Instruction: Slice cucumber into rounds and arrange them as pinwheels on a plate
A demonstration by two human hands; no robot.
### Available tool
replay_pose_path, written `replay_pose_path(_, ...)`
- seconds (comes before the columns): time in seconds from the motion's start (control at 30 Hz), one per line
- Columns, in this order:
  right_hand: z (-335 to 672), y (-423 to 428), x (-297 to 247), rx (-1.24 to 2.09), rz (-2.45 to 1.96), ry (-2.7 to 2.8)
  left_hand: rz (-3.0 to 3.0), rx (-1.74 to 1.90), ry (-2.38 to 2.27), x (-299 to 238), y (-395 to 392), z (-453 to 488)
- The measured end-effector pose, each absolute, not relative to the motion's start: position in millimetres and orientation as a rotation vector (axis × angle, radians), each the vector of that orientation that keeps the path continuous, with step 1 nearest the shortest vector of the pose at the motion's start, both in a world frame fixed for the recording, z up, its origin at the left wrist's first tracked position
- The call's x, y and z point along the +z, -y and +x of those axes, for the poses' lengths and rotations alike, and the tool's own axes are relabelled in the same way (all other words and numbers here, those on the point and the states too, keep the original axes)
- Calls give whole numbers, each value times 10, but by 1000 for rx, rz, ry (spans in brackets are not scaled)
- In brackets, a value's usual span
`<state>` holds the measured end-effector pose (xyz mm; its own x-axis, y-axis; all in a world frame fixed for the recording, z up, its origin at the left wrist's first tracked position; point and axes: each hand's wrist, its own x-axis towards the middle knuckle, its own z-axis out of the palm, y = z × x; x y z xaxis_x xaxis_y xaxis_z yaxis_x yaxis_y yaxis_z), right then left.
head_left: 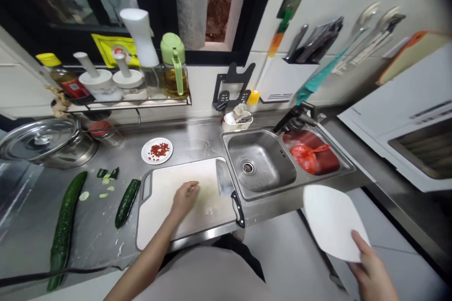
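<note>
Over the white cutting board [158,211] is my left hand [184,200], its fingers curled in; whether anything is inside them I cannot make out. Wet greenish smears mark the board beside it. A kitchen knife [224,179] lies along the board's right edge, its black handle toward me. My right hand [370,268] grips a white plate [335,221] by its near edge, thumb on top, in front of the sink's right side. Left of the board lie a short cucumber piece [127,203], a long cucumber [67,225] and several cucumber scraps [106,181].
A small plate of red berries [157,151] sits behind the board. To the right is a steel sink [261,162], with a red bag [306,158] in its second basin. A lidded pot [45,143] stands at left, below a rack of seasoning jars [129,84].
</note>
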<state>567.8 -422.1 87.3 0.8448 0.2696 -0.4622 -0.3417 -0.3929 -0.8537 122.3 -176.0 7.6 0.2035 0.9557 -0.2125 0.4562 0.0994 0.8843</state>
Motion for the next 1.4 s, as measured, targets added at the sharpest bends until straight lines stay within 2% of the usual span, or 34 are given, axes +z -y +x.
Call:
replay_pose_path(0.2,5033,2389,564,860,-1654,47,1008,619,-985,201,1742,1964)
replay_pose_path(0.47,3851,1091,76,1000,-1528,359,789,873,-1087,190,1295,1960)
replay_pose_path(0.67,3602,715,-75,1106,-1758,762,695,1016,-1210,-27,906,1604)
replay_pose_path(0.87,3628,464,-92,1155,-1851,1072,710,986,-1276,-152,620,1286)
replay_pose_path(1.1,3660,282,-77,909,-2187,1748,748,960,-1324,-298,475,1210)
replay_pose_path(1.4,3552,243,46,906,-2360,1908,808,920,-1392,-341,405,1181)
